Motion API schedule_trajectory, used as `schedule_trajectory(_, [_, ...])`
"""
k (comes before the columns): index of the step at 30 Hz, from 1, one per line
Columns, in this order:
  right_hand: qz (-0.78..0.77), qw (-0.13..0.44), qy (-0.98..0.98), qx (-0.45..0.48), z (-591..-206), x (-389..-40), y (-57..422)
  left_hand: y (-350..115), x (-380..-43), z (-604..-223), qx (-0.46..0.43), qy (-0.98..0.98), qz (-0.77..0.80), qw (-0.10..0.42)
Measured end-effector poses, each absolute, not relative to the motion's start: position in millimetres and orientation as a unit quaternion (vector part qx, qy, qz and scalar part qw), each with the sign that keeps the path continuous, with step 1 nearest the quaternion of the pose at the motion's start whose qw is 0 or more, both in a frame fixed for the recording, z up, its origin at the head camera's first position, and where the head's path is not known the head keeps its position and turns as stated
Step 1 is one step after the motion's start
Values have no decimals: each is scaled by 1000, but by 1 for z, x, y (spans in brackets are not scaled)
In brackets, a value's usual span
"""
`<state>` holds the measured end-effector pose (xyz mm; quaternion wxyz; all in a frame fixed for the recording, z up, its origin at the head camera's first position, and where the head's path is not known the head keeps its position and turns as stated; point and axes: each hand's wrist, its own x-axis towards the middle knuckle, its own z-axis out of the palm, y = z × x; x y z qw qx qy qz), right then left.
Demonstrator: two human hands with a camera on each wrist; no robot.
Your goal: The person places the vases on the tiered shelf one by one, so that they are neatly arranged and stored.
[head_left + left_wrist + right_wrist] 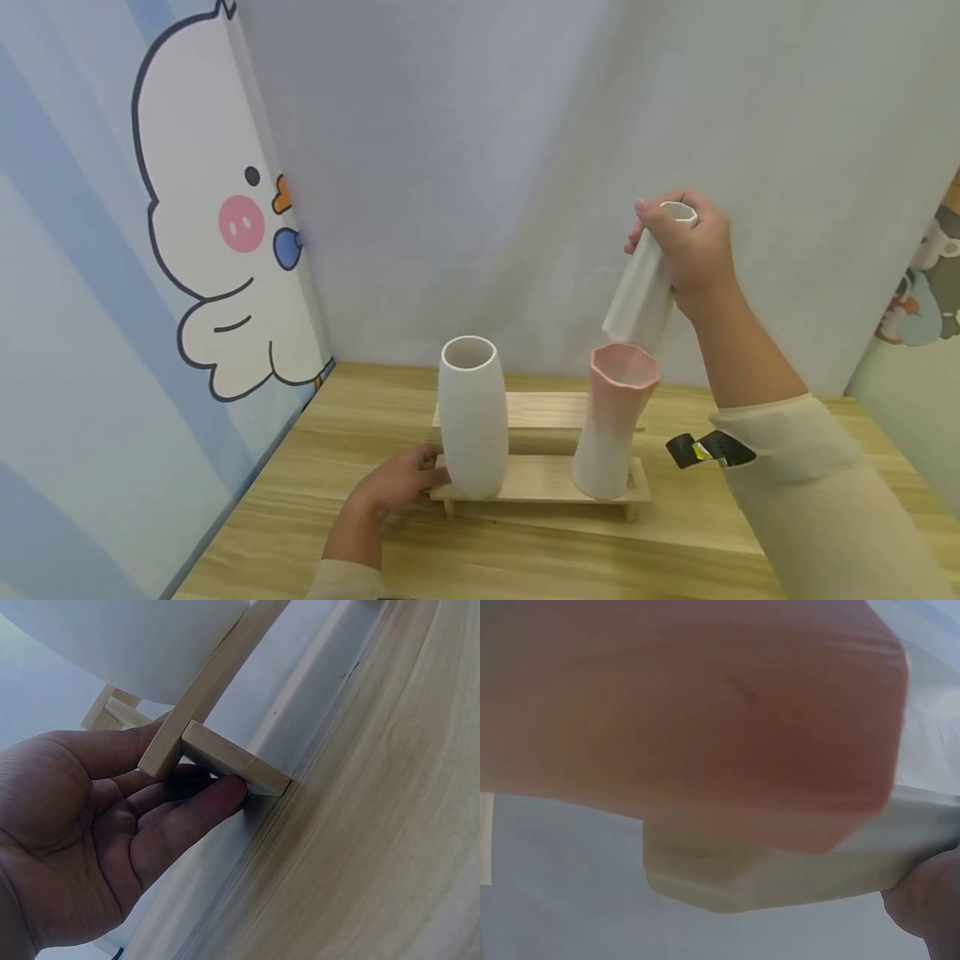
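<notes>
My right hand (697, 246) grips a slim white vase (641, 292) near its rim, holding it tilted in the air behind the pink-and-white vase (618, 417). In the right wrist view the pink vase (727, 727) hides part of the white vase (780, 877). A wider white vase (472, 425) and the pink one both stand upright on the front board of a two-step wooden rack (540, 479). With thumb above and fingers below, my left hand (405, 479) holds the left end of that board. The left wrist view shows this hand (97, 817) at the rack's end and leg (232, 757).
The rack's raised back board (547, 410) lies behind the two standing vases. Under it is a wood-grain table (337, 442). A grey curtain (450, 183) closes off the back, and a cartoon-printed curtain (202, 167) hangs at the left.
</notes>
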<state>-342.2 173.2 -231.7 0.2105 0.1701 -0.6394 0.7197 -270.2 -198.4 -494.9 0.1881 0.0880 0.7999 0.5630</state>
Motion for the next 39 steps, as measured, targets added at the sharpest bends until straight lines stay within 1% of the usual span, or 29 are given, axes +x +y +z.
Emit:
schedule_trajectory(8, [692,190,-680,149,-245,-343,164,-199,-269,-496,106,797,565,184])
schedule_trajectory(17, [657,160,-726,125,-262,-344,161,-198,-268,-496,99,794,568,192])
schedule_trajectory(22, [648,148,-736,128,-269,-344,160,-198,-268,-495,96,796,566,192])
schedule_trajectory(30, [660,109,-732,133,-284,-348,161,-197,-269,-494,95,797,565,193])
schedule_trajectory(39, [631,100,-755,146,-296,-348,163,-194,-268,-492,95,793,569,194])
